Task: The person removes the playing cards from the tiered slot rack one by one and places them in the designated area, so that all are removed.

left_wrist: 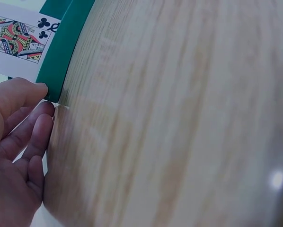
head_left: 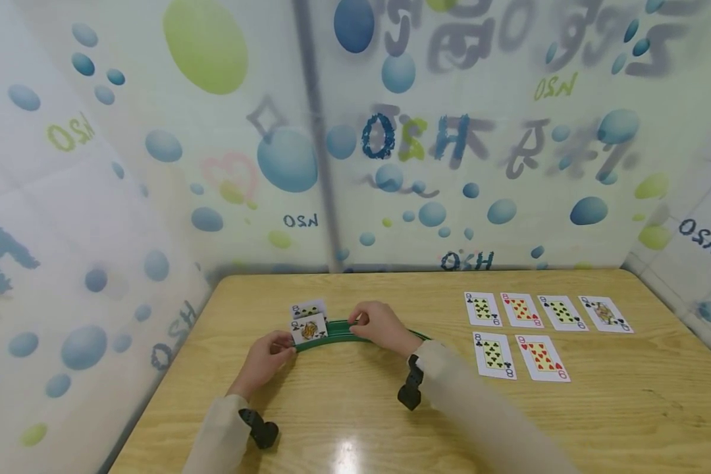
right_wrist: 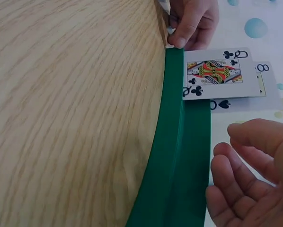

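Observation:
A curved green card holder [head_left: 338, 334] lies on the wooden table [head_left: 355, 408]. A queen of clubs [head_left: 309, 330] stands in its left part, with an eight of spades [head_left: 308, 308] behind it. My left hand [head_left: 281, 345] pinches the holder's left end [left_wrist: 56, 71] between thumb and forefinger; the same grip shows from the far side, left hand [right_wrist: 179, 40]. My right hand [head_left: 364, 322] hovers over the holder's middle, palm showing, fingers loosely curled and holding nothing [right_wrist: 231, 151]. Both cards, the queen [right_wrist: 215, 71] and the eight [right_wrist: 260, 78], stand just beyond it.
Six face-up cards [head_left: 521, 326] lie in two rows on the table's right half, four behind and two in front. Patterned curtain walls [head_left: 154, 197] close in the table on the left, back and right. Bare wood lies between the holder and the table's near edge.

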Demonstrator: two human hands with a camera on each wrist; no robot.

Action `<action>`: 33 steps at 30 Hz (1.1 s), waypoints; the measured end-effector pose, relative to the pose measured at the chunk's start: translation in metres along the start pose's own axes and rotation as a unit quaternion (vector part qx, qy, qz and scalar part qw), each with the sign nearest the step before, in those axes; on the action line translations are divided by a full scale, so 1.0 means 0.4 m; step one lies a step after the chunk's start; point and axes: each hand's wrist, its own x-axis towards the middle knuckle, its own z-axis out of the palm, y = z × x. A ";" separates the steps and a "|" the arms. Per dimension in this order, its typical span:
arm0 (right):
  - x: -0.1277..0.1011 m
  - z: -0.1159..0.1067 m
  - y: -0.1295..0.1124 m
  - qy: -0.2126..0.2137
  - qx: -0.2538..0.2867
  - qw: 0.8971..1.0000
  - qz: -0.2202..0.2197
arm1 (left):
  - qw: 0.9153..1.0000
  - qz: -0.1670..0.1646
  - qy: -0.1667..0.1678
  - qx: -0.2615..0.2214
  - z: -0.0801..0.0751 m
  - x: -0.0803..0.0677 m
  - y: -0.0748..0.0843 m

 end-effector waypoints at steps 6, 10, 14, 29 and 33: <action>0.022 0.035 -0.016 0.010 0.003 1.000 -0.007 | 1.000 0.002 0.001 -0.003 0.000 -0.002 0.000; 0.030 0.056 -0.025 0.020 -0.001 1.000 0.003 | 1.000 0.000 0.002 -0.001 0.001 -0.001 0.000; 0.033 0.071 -0.037 0.032 0.002 0.999 0.021 | 1.000 0.001 0.003 0.001 0.002 0.000 0.001; 0.049 0.113 -0.053 0.053 0.019 0.997 0.049 | 1.000 0.001 0.002 0.002 0.000 -0.003 0.001; 0.051 0.120 -0.057 0.055 0.012 0.997 0.045 | 1.000 0.002 0.003 0.001 0.000 -0.004 0.000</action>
